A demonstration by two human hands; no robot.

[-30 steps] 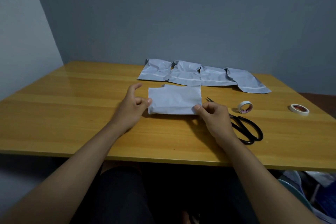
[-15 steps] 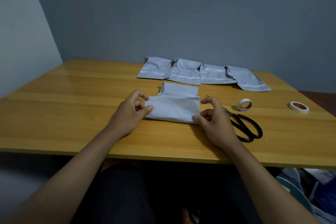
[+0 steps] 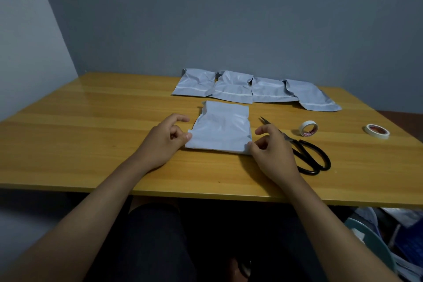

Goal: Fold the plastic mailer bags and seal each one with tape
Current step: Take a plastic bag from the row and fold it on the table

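Grey mailer bag [image 3: 221, 129] lies flat on wooden table [image 3: 91, 135], centre of frame. Left hand [image 3: 163, 143] pinches bag's lower left corner; right hand [image 3: 272, 149] pinches lower right corner. Four more bags [image 3: 251, 89] in row above. Scissors [image 3: 304, 153] right of right hand. Two tape rolls [image 3: 309, 128] at right.

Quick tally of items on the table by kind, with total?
Mailer bags: 5, four in the back row and one at the hands
Tape rolls: 2, one near, one far right
Scissors: 1
Total: 8
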